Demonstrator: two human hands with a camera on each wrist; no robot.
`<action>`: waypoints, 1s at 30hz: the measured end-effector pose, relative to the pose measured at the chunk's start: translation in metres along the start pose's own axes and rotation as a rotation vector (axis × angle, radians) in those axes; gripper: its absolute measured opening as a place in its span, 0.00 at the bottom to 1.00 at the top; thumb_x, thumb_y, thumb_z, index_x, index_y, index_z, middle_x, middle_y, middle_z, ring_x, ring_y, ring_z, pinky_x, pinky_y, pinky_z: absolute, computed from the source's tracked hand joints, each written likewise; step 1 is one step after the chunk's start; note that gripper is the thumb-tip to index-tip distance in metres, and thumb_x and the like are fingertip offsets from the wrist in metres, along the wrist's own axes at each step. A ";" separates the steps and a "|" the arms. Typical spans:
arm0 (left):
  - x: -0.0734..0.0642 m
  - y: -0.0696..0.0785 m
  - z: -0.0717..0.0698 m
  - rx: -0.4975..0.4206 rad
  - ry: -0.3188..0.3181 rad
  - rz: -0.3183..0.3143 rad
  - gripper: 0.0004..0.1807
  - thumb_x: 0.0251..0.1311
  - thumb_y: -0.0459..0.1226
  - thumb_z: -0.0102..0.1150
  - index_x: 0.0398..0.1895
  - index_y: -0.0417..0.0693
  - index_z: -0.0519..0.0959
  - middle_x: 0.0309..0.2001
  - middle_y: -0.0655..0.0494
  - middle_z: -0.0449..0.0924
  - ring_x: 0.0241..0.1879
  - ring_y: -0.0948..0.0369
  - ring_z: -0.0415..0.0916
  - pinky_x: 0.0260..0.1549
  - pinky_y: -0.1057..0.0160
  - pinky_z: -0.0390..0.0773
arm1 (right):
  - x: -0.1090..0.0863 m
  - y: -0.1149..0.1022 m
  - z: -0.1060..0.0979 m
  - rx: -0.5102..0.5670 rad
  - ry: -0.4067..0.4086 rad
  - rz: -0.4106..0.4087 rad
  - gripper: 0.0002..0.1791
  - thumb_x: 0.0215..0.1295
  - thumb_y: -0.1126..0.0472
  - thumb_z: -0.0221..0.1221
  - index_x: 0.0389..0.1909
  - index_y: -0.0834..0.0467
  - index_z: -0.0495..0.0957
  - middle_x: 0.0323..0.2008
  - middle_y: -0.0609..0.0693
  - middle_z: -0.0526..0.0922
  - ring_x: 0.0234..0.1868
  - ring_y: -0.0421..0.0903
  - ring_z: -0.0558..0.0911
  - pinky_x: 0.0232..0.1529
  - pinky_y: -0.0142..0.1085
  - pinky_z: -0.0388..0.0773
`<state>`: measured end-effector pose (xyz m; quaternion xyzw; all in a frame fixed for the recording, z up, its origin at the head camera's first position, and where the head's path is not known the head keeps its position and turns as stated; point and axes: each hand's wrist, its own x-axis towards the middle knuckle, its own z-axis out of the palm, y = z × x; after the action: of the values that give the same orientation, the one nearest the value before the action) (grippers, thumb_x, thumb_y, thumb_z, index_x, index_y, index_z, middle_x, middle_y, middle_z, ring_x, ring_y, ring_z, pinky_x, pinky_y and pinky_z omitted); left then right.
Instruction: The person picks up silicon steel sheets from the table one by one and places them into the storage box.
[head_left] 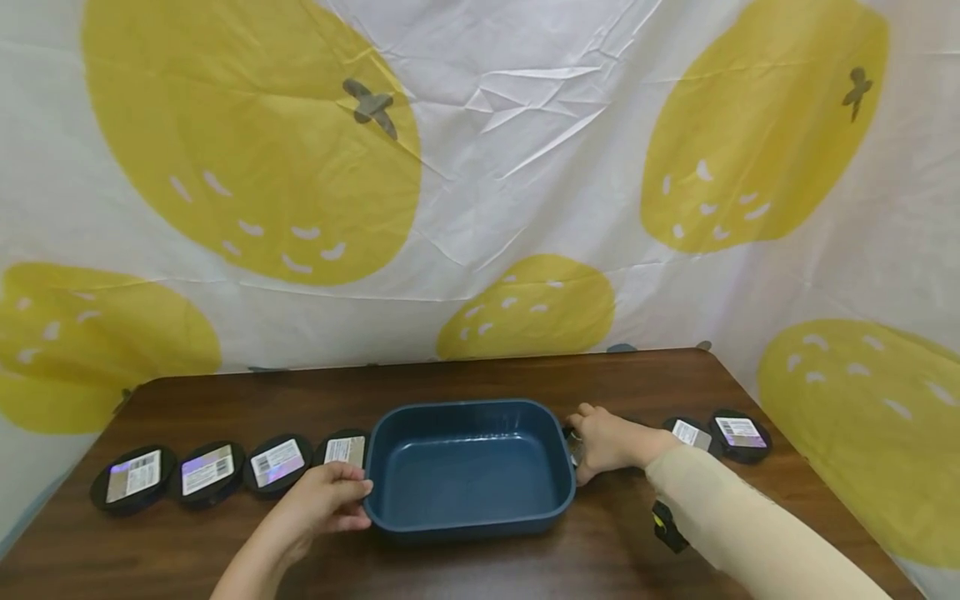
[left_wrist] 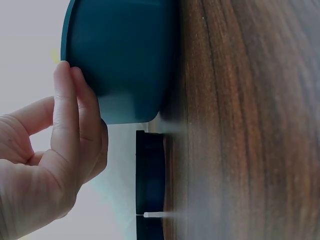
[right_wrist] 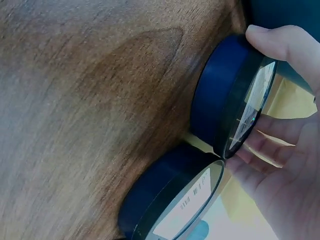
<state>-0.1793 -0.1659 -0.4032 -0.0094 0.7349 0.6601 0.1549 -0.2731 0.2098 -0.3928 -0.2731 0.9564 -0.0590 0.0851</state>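
A blue rectangular baking dish (head_left: 472, 479) stands on the table in front of me. My left hand (head_left: 330, 500) touches its left rim and outer wall with the fingertips; in the left wrist view the fingers (left_wrist: 67, 110) lie against the wall. My right hand (head_left: 611, 442) grips a round black container (head_left: 576, 448) with a printed label, just right of the dish. In the right wrist view the thumb is on one side of this container (right_wrist: 230, 95) and the fingers on the other. A second round container (right_wrist: 170, 200) lies close beside it.
Several labelled round containers (head_left: 206, 473) form a row left of the dish. Two more, one partly behind my sleeve (head_left: 690, 435) and one farther right (head_left: 740, 435), sit near the table's right edge. A patterned cloth (head_left: 480, 208) hangs behind the wooden table (head_left: 480, 379).
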 end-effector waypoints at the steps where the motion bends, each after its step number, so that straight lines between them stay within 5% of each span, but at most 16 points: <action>1: 0.000 0.000 0.000 -0.003 0.000 0.000 0.11 0.61 0.29 0.50 0.42 0.27 0.66 0.26 0.51 0.72 0.21 0.61 0.76 0.26 0.65 0.82 | 0.000 0.000 0.000 -0.002 0.003 0.004 0.44 0.29 0.50 0.70 0.51 0.70 0.73 0.44 0.57 0.72 0.43 0.54 0.72 0.43 0.45 0.75; 19: -0.001 0.000 0.000 -0.009 0.011 -0.021 0.12 0.61 0.29 0.50 0.42 0.27 0.65 0.26 0.50 0.71 0.21 0.61 0.76 0.25 0.65 0.82 | -0.006 0.001 -0.017 -0.034 0.070 -0.056 0.43 0.31 0.50 0.69 0.50 0.71 0.72 0.40 0.57 0.73 0.37 0.50 0.72 0.36 0.38 0.75; 30: 0.000 -0.002 0.000 -0.016 0.007 -0.020 0.11 0.62 0.28 0.49 0.42 0.27 0.66 0.26 0.51 0.71 0.21 0.61 0.76 0.25 0.65 0.82 | -0.013 -0.003 -0.036 -0.023 0.028 0.000 0.45 0.33 0.48 0.71 0.53 0.70 0.71 0.43 0.56 0.72 0.40 0.50 0.71 0.38 0.37 0.74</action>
<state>-0.1788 -0.1664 -0.4050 -0.0204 0.7301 0.6642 0.1590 -0.2678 0.2162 -0.3558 -0.2732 0.9581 -0.0517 0.0687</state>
